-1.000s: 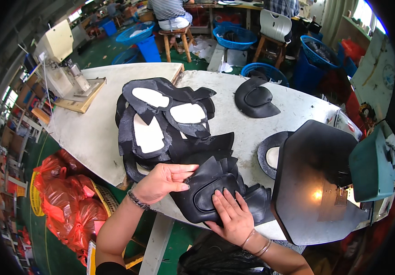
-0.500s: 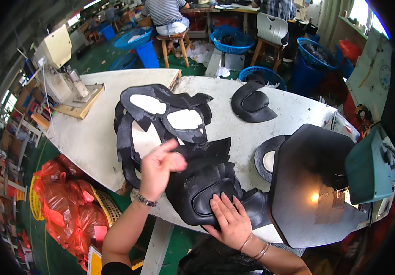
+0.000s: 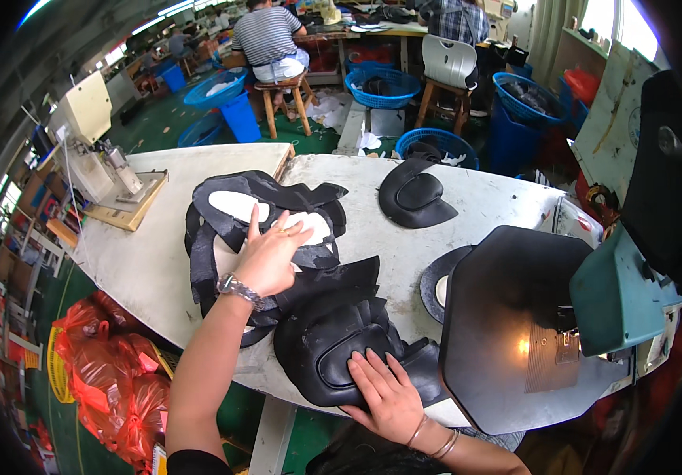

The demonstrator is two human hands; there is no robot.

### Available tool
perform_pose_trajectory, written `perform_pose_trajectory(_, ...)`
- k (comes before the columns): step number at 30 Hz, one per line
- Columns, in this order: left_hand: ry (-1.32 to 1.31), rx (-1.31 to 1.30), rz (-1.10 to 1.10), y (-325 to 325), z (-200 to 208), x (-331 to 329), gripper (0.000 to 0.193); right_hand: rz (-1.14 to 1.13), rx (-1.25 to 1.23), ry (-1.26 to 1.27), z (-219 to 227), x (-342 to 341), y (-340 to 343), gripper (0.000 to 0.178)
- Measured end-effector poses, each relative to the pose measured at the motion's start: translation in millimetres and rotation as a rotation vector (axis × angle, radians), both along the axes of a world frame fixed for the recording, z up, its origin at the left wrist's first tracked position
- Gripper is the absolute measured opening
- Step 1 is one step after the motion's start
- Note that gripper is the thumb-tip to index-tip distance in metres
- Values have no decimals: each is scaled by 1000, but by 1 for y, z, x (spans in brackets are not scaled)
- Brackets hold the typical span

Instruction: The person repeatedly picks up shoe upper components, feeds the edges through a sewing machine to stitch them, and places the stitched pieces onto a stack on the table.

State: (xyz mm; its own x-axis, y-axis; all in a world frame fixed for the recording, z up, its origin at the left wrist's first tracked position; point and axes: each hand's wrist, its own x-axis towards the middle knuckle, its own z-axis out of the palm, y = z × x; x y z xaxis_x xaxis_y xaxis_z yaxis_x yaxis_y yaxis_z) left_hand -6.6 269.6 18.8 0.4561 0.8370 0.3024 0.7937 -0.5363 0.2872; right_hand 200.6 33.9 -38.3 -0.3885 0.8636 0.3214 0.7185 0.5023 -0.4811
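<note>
My right hand [image 3: 384,396] lies flat, fingers stretched, on a stack of curved black leather-like pieces [image 3: 321,332] at the table's near edge. The top piece has a raised, rounded panel. Farther left, my left hand [image 3: 268,257] reaches over a loose pile of black and dark grey curved pieces [image 3: 238,184] with white oval areas. Its fingers are spread, with nothing visible in them. I cannot tell whether its fingertips touch the pile.
The pale table [image 3: 151,269] carries one more black curved piece [image 3: 416,196] at the back. A green sewing machine [image 3: 618,305] with a dark octagonal plate [image 3: 491,317] stands right. Red plastic bags [image 3: 115,372] sit lower left. Two people sit working beyond, near blue baskets [image 3: 384,87].
My left hand has moved away from me, from beside the near stack to over the pile. My right hand stays on the stack. The whole view has shifted slightly.
</note>
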Motion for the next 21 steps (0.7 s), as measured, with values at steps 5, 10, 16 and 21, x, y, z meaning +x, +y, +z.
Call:
perform_pose_trajectory(5,-961,48,191,6,10,-9,9,1,-103,403,14,10,0,84)
perform_pose_trajectory(10,-1398,-240,71,-42,45,9,26,-51,-87,616,39,24,12,81)
perform_pose_trajectory(16,-225,464,-442,-149,72,13,20,251,-748,1810,36,-3,21,97)
perform_pose_trajectory(21,-41,-120,-588,-220,88,-5,51,92,-898,1414,50,6,8,27)
